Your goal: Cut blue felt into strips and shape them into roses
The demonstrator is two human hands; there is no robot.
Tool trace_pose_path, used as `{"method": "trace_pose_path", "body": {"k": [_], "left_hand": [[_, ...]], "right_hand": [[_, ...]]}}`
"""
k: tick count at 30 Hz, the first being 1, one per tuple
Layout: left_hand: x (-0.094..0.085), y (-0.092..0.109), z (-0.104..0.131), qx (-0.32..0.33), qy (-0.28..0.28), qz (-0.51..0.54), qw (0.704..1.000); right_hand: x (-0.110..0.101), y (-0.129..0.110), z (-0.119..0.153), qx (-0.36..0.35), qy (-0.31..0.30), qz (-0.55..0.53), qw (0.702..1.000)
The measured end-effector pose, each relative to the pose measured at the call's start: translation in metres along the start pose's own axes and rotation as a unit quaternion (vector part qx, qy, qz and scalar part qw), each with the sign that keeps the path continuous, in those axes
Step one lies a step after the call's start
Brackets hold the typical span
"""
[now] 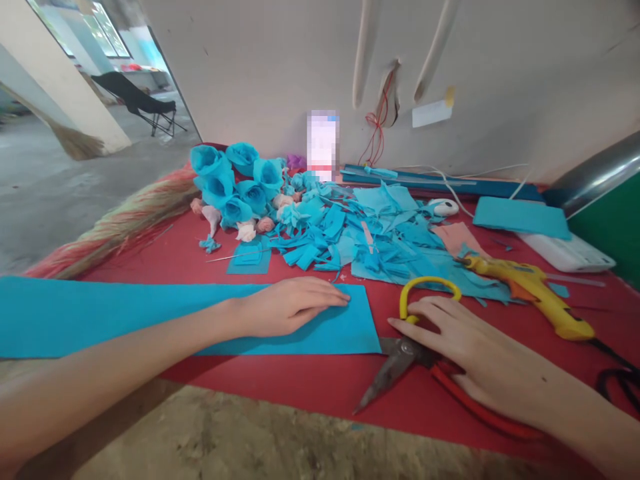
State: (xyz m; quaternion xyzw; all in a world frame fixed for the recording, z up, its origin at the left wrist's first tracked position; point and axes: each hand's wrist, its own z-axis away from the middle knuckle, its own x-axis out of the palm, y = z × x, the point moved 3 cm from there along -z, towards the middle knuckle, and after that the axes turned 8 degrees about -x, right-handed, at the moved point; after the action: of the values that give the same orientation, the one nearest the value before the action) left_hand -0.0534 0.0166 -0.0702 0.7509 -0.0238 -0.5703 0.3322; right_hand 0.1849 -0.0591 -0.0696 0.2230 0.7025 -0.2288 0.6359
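My left hand [287, 307] lies flat on a long strip of blue crepe paper [125, 317], fingers stretched toward its right end. The strip runs off the left edge of the view. At the right, my right hand [455, 340] is on a pair of scissors [407, 350] with one yellow and one red handle, fingers around the handles. The blades stand apart; one reaches under the strip's lower right corner, while the other points down to the left. Part of the handles is hidden by the hand.
Blue paper flowers [217, 187] and a heap of blue paper scraps [340, 230] cover the table's back. A yellow glue gun [530, 290] lies right of the scissors. Behind it are a folded blue paper stack [520, 217], a white device [570, 250] and an upright phone [323, 143].
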Motion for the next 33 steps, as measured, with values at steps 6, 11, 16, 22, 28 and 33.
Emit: {"method": "trace_pose_path", "body": {"k": [6, 11, 16, 22, 28, 33], "left_hand": [[0.001, 0.0, 0.002, 0.009, -0.008, -0.024, 1.0], [0.001, 0.0, 0.002, 0.014, 0.0, -0.03, 0.999], [0.002, 0.0, 0.002, 0.018, 0.007, -0.031, 0.999], [0.002, 0.0, 0.002, 0.017, 0.001, -0.033, 0.999], [0.001, 0.0, 0.001, 0.02, 0.001, -0.029, 0.999], [0.003, -0.001, 0.002, 0.025, 0.006, -0.031, 0.999]], "right_hand": [[-0.003, 0.001, 0.002, -0.026, 0.027, 0.008, 0.999], [-0.005, 0.003, 0.002, -0.026, 0.019, 0.014, 0.999], [-0.009, 0.003, 0.005, -0.02, 0.027, 0.034, 0.999], [-0.006, 0.0, 0.006, -0.047, 0.068, 0.087, 0.993], [0.008, -0.002, 0.008, -0.042, 0.073, 0.124, 0.989], [0.01, -0.008, -0.002, -0.02, 0.034, 0.104, 0.994]]}}
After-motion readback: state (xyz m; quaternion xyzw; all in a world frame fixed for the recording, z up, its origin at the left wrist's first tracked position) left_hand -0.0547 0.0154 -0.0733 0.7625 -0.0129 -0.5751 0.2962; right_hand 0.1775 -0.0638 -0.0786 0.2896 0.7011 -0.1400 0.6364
